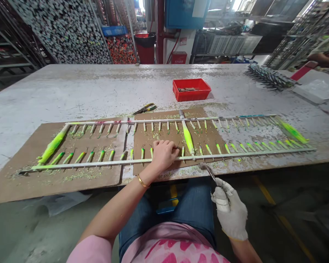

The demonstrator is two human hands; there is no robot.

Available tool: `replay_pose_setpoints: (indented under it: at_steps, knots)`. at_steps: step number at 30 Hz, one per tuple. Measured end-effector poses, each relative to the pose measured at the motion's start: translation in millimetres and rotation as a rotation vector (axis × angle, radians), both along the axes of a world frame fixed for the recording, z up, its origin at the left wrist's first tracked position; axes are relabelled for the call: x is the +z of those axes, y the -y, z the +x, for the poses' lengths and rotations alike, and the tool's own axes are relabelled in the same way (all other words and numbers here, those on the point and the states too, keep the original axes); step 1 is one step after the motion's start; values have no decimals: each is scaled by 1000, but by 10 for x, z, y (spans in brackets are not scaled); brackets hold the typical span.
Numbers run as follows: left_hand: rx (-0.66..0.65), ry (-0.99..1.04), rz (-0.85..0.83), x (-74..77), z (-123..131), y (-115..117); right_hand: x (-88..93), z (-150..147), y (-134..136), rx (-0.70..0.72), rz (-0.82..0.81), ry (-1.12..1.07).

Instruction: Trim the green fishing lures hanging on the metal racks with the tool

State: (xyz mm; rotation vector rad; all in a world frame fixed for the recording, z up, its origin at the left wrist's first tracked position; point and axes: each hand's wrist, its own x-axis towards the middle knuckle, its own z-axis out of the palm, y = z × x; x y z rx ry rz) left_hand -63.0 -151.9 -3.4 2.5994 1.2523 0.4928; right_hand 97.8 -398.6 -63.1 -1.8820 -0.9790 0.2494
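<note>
Left hand (164,155): bare, wearing a bracelet (142,181); fingers bent and bunched over the near bar (93,165) of the frame, left of its middle crosspiece (188,138). Whether anything is pinched beneath the fingers cannot be told.
Right hand (230,208): in a white glove, closed around the handle of a tool (212,176) and held just off the table's near edge; the tool's head points left and far, close to the near bar.
Frame: two long bars joined by yellow-green crosspieces at left, middle and right, lying lengthwise across the near part of the table (98,84).
Pegs (218,148): small hooked pieces in two rows, one along each bar, pointing inward; the near row shows yellow and green, the far row paler.
Cardboard: a left sheet (27,153) and a middle sheet (159,115) beneath the frame; its right part extends over the table.
Flakes (84,175): yellow-green, scattered over cardboard and table.
Pliers (145,109): beyond the far bar, near the middle sheet's far left corner.
Red bin (193,95): farther back, right of the pliers, with small pieces inside.
Bristling bundle (271,77): far right of the table.
</note>
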Motion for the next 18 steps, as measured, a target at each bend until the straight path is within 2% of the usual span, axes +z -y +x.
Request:
replay_pose_setpoints:
  at_steps: [9, 18]
  knots:
    - [-52, 152, -256, 94, -27, 54, 61, -42, -56, -3, -31, -39]
    - [-73, 216, -277, 105, -46, 61, 88, -101, -138, -24, -71, -96]
